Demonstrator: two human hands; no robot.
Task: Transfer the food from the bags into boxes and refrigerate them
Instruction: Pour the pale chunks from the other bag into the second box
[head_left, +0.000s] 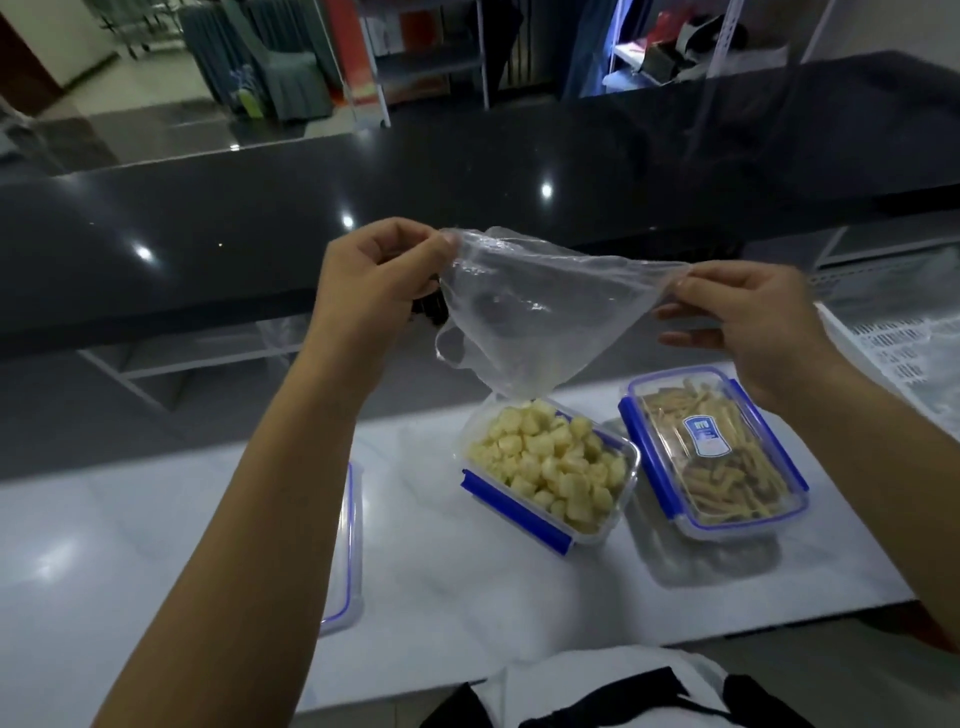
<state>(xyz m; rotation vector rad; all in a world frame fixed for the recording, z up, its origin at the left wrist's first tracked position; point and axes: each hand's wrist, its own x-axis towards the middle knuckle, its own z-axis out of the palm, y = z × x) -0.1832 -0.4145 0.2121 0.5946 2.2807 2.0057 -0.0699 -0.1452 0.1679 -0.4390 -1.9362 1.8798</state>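
Observation:
I hold a clear plastic bag (530, 312) upside down above an open clear box (550, 467) with blue clips, full of pale yellow food chunks. My left hand (379, 280) pinches one bottom corner of the bag and my right hand (748, 317) pinches the other. The bag's mouth hangs just over the box's far edge, and the bag looks empty. To the right stands a second box (711, 452), closed with a blue-clipped lid, holding thin yellow-brown strips.
Both boxes stand on a white counter (156, 545). A loose lid (345, 545) lies at the left, partly behind my left forearm. A raised black glossy ledge (311, 208) runs across the back. A white slotted tray (893, 353) sits at the right.

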